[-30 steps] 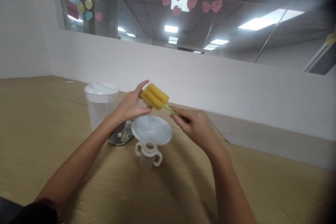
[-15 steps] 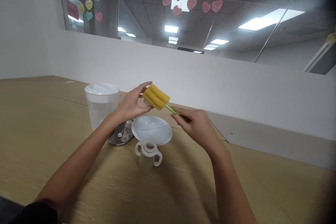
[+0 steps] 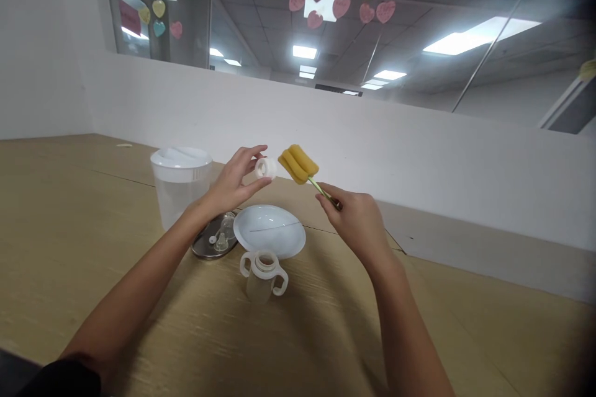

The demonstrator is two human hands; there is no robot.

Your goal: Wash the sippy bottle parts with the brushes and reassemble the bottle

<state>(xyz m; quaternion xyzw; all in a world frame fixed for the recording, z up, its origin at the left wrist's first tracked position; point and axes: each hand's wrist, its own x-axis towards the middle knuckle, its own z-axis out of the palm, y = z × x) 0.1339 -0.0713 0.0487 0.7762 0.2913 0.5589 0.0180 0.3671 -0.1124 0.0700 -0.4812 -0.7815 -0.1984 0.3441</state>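
My left hand holds a small white ring-shaped cap between thumb and fingers, its opening facing me. My right hand grips the green handle of a yellow sponge brush, whose head is just right of the cap, with a gap between them. Below the hands lies a white oval bowl. In front of it a translucent bottle with two handles stands upright with its mouth open. A metal tray left of the bowl bears a clear nipple and other clear parts.
A white lidded bucket stands behind my left forearm. The wooden table runs back to a white wall, with a window above it bearing heart-shaped notes. A small flat piece lies at the far left.
My right hand has moved right, drawing the sponge away from the cap. The cap, covered by the sponge before, now shows in my left hand.
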